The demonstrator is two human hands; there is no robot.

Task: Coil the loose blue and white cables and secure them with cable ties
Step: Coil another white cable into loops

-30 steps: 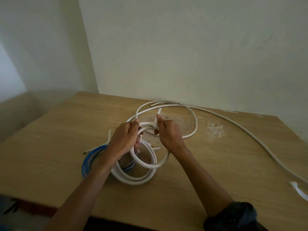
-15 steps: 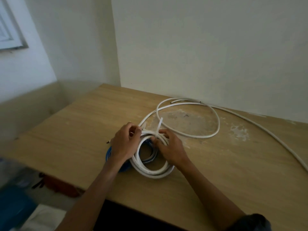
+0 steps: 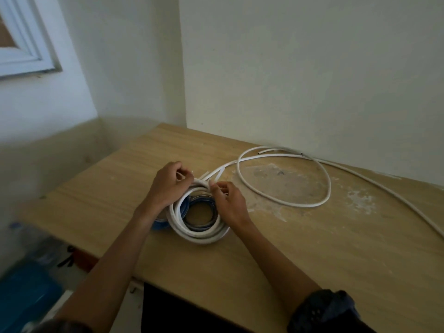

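Risk, as I judge it: the white coil lies flat on the tabletop, partly over the blue coil, and the only place I see anything pinning its turns is the 12 o'clock edge, under the fingers. If either pinch slips before the cable tie locks, I expect the stiff turns to spring apart and the tie to slide off. The strap may also catch blue turns along with white, since the two coils overlap there.

Second risk: the loose white cable runs from the coil toward 1 o'clock, makes a wide loop, then trails off toward 3 o'clock along the wall. It is uncoiled, so any tug on it would drag the bundle.

Left hand: curled narrow at the coil's 11 o'clock, fingertips pinched on white strands; I cannot tell whether that is the tie end or cable.

Right hand: at 1 o'clock of the coil, thumb and forefinger closed tight on a thin white strip, apparently the tie tail, which points away toward 1 o'clock. Other fingers rest on the coil's rim.
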